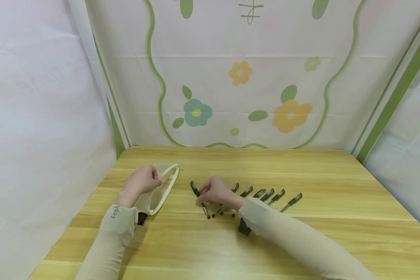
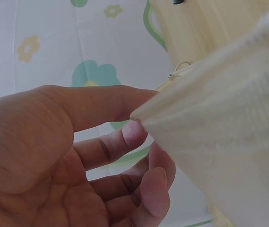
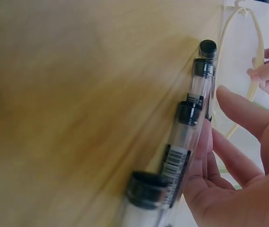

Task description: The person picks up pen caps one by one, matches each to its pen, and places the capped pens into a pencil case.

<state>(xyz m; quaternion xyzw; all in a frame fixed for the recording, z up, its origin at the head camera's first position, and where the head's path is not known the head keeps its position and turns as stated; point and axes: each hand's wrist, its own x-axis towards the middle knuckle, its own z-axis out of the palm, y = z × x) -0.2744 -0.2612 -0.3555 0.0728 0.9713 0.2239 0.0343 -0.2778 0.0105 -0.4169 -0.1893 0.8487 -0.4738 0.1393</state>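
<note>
On the left, a pale mesh zip pouch (image 1: pixel 164 196) is held up with its mouth gaping. My left hand (image 1: pixel 141 184) pinches the rim between thumb and index finger; in the left wrist view the fabric (image 2: pixel 229 118) is drawn to a point there. My right hand (image 1: pixel 218 192) is at the leftmost black-capped gel pen (image 1: pixel 194 188), which lies on the table. Its thumb and fingers are spread on either side of that pen, and in the right wrist view a gap shows between the thumb (image 3: pixel 241 106) and the pen's end (image 3: pixel 208 49).
Several similar pens (image 1: pixel 277 196) lie in a slanted row to the right, partly behind my right hand and sleeve. The wooden table (image 1: pixel 210 249) meets a flower-printed cloth (image 1: pixel 231 97) at the back, with white cloth at both sides.
</note>
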